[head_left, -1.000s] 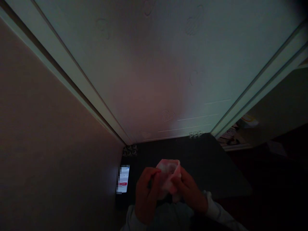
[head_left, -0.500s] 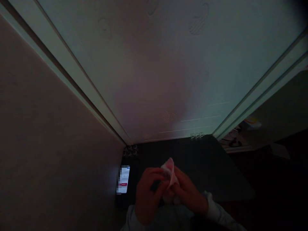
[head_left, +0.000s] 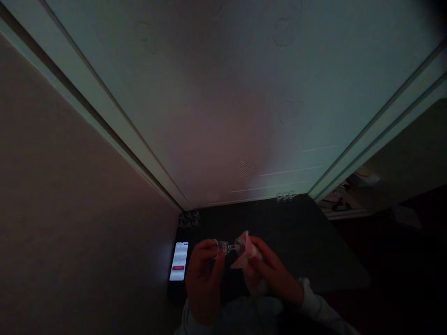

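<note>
The room is very dark. My left hand [head_left: 202, 274] is closed on the foot of a small clear stemmed glass [head_left: 226, 247] that lies sideways between my hands. Round its bowl my right hand [head_left: 270, 274] presses a pale pink cloth [head_left: 247, 251]. Both hands hover over a small dark table [head_left: 300, 242], close to my body.
A lit phone [head_left: 179, 261] lies on the table's left edge, beside the brownish wall [head_left: 70, 209]. A pale panelled door or wardrobe front [head_left: 226, 116] rises behind the table. Small shiny objects [head_left: 189, 217] sit at its back corners. Cluttered shelves [head_left: 340, 202] show at right.
The pink cloth, first spread wide between both hands, has bunched up in my right hand. My left hand moved left, and the stemmed glass now shows between the hands.
</note>
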Tool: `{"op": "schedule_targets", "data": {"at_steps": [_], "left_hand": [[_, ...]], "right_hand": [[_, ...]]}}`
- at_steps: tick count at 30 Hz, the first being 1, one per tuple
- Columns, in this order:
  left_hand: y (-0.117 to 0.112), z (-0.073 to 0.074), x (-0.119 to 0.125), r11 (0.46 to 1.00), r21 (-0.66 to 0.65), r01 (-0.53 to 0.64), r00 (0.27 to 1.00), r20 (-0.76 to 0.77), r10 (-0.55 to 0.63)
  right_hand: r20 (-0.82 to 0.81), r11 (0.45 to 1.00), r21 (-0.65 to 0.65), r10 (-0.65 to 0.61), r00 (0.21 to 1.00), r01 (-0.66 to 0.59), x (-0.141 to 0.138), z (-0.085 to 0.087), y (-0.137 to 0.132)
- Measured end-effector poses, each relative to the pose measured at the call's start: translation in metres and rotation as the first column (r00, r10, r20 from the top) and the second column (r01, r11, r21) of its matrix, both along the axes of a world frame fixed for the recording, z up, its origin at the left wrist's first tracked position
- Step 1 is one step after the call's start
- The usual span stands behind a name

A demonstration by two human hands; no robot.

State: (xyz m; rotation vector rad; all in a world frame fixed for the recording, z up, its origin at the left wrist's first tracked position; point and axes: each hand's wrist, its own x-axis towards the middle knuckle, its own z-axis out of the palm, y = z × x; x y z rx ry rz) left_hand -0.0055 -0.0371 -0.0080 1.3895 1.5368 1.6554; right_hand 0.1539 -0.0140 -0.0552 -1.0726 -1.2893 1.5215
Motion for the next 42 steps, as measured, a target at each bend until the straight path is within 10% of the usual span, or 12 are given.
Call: {"op": "schedule_targets", "data": {"at_steps": [15,35,42], "left_hand": [[0.0,0.0,0.001,0.985,0.028,0.17,0.97,-0.184,-0.162],[0.007,-0.001,-0.004,0.995,-0.069,0.069,0.952,-0.293,-0.086],[0.004,-0.002,-0.004,0.998,-0.047,0.052,0.945,-0.322,-0.065]], "right_hand": [[0.284,0.97,0.196,0.082,0.955,-0.141,-0.008,-0.003,0.005],[-0.302,0.934,-0.357,-0.126,0.945,0.011,0.003,0.014,0.006],[-0.293,0.938,-0.341,-0.168,0.941,0.061,0.006,0.011,0.002]]}}
